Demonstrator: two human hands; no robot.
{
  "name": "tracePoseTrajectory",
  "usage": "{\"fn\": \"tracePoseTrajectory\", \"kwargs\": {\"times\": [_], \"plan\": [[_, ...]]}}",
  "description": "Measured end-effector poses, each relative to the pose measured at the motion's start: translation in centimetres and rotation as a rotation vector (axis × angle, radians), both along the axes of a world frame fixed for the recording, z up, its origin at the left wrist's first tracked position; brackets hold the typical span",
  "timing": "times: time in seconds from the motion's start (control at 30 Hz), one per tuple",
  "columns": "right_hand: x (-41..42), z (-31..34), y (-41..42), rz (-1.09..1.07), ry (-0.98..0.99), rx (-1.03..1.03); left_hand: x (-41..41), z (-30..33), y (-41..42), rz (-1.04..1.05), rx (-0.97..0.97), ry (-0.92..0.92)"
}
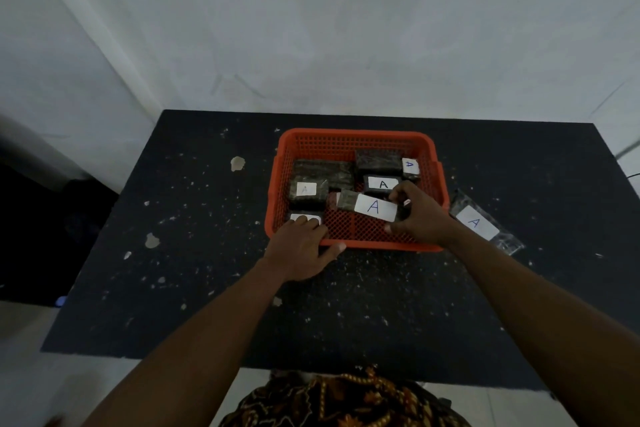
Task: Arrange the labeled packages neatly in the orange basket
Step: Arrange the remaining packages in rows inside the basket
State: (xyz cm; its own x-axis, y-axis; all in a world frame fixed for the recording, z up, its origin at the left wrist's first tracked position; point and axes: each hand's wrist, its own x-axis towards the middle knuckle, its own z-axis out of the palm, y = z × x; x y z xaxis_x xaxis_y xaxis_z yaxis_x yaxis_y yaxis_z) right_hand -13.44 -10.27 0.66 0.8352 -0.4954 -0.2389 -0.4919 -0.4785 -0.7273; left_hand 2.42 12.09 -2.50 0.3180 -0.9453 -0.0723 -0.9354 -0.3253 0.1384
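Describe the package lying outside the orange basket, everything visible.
The package is a flat, dark item in clear, shiny plastic wrap, bearing a white rectangular label with a handwritten blue "A". It lies flat and diagonal on the black speckled table, just right of the basket, its far end close to the basket's wall. Neither hand touches it.

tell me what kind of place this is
Likely a bare room set up for a sorting or packing task, not a home kitchen or shop: a scuffed black table against plain white walls, with only an orange basket of packages labeled A.
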Motion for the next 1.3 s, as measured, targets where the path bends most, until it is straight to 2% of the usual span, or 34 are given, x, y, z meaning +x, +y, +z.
{"fn": "tracePoseTrajectory", "kwargs": {"times": [0.33,0.53,0.9,1.3], "plan": [[0.0,-0.1,0.2,-0.001,0.034,0.033,0.0,0.2,0.0,-0.003,0.017,0.005],[-0.2,-0.4,-0.9,-0.01,0.068,-0.077,0.0,0.2,0.0,-0.002,0.017,0.014],[1.1,-0.8,0.3,0.21,0.2,-0.175,0.0,-0.2,0.0,0.001,-0.038,-0.004],[2.9,-2.0,1.0,0.288,0.326,-0.166,0.1,-0.9,0.0,0.011,-0.087,-0.003]]}}
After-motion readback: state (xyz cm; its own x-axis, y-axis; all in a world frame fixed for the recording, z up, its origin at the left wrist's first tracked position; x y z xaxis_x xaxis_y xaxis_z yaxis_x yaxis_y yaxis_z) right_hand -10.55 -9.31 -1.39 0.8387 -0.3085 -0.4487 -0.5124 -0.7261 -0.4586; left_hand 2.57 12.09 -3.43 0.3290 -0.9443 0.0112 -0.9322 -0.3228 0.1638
